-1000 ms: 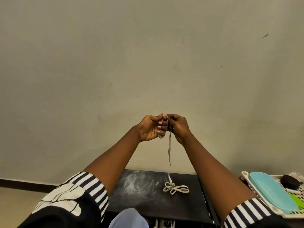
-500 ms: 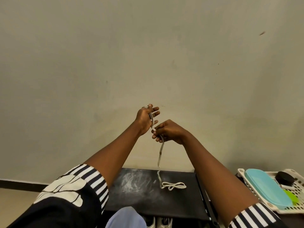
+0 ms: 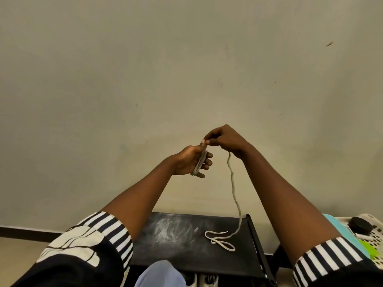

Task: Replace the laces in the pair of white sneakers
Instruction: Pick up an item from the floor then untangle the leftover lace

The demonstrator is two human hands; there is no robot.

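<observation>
Fingers [image 3: 207, 140] of right hand [image 3: 228, 139] pinched on lace [image 3: 233, 183], now above, not below, lace-wound grip of left hand [image 3: 189, 161].

black sleeves [image 3: 78, 270], white-striped cuffs [image 3: 117, 233], bare forearms [image 3: 145, 195]

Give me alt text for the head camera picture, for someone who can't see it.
A person's left hand holds a pale lace looped around its fingers while the right hand pinches it just above. The rest of the lace hangs down to a loose coil on a black table, before a plain wall.
</observation>
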